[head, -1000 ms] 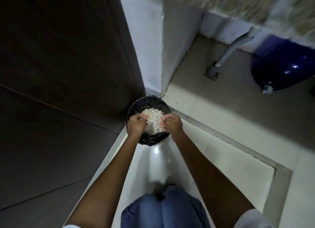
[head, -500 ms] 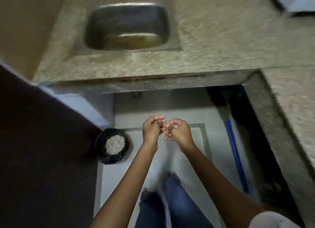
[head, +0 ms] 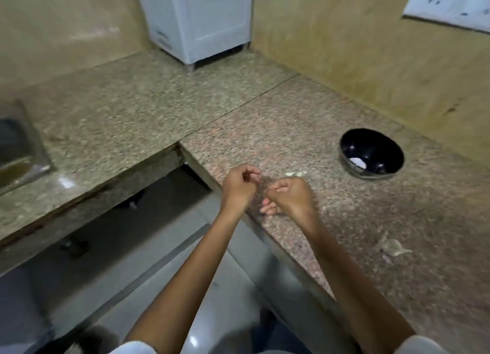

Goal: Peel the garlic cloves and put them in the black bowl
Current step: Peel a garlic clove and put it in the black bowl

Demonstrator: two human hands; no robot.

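Note:
The black bowl (head: 376, 144) stands on the granite counter at the right, and a pale garlic clove (head: 357, 162) lies inside it. My left hand (head: 238, 188) hovers over the counter's front edge, left of the bowl, with its fingers curled and the thumb against the fingertips. My right hand (head: 290, 197) is close beside it, also curled into a loose fist. Nothing shows in either hand. A small pale scrap of garlic skin (head: 295, 173) lies on the counter just beyond my right hand.
The speckled counter (head: 265, 120) wraps round a corner, with a steel sink (head: 18, 152) at far left and a white appliance (head: 198, 19) at the back. Another papery skin (head: 395, 247) lies right of my right forearm. Walls close in behind and to the right.
My view has swung up from the floor bin full of peels, past the sink, to the counter with the black bowl. My hands rose from the bin and stay curled close together.

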